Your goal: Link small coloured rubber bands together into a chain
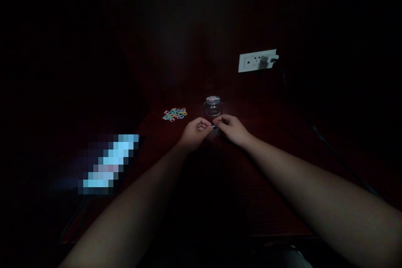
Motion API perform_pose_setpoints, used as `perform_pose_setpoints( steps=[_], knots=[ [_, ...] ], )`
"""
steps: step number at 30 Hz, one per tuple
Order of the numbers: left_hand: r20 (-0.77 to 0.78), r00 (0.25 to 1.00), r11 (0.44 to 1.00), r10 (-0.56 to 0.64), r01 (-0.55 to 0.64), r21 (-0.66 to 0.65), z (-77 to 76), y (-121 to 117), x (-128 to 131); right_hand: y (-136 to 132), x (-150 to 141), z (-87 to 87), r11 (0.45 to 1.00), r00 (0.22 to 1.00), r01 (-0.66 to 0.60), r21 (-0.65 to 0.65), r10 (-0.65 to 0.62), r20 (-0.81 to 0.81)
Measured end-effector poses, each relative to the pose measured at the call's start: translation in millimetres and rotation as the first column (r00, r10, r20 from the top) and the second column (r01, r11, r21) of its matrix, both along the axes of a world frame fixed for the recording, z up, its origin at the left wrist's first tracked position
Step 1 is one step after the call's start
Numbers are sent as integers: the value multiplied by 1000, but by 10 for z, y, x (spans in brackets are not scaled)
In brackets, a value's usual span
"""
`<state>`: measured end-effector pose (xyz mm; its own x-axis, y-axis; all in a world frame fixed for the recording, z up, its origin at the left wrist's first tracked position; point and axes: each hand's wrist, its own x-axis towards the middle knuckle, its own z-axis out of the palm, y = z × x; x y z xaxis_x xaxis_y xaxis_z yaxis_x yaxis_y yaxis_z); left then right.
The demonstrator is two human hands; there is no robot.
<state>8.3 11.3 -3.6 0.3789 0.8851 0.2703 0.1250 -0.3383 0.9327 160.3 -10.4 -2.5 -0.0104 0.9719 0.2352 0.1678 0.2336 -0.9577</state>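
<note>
Just in front of a clear lidded jar (213, 108), both hands meet over the dark red table. My left hand (195, 133) is closed, thumb and fingers pinching one end of a small light-blue hair tie (213, 126). At its other end, my right hand (231, 128) is closed in a similar pinch. Most of the hair tie is hidden by the fingertips. The jar stands upright and has a patterned top. Left of it lies a loose pile of small colourful hair ties (175, 114), apart from my left hand.
A lit, blurred-out screen (113, 163) lies at the left, with a cable near its lower end. On the back wall is a white socket panel (257, 60) with a plug in it. A dark cable (333, 144) runs down the right side. The surroundings are very dark.
</note>
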Motion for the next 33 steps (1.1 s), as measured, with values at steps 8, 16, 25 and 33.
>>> perform_pose_setpoints(
  steps=[8, 16, 25, 33],
  knots=[
    [28, 1000, 1000, -1, 2, -22, 1, -3, 6, -5, -2, 4, 999, 996, -1, 43, -3, 86],
    [46, 999, 1000, 13, -12, -25, 1, -3, 7, -4, 2, 1, 1000, 996, 1, 30, -4, 95],
    [79, 996, 999, 36, -33, -29, -22, 19, 8, -6, -9, -17, 997, 997, -67, 46, 64, 53],
    [51, 997, 998, 58, -56, -33, 6, 5, 12, -9, -11, -23, 996, 996, -63, 67, 59, 66]
  ],
)
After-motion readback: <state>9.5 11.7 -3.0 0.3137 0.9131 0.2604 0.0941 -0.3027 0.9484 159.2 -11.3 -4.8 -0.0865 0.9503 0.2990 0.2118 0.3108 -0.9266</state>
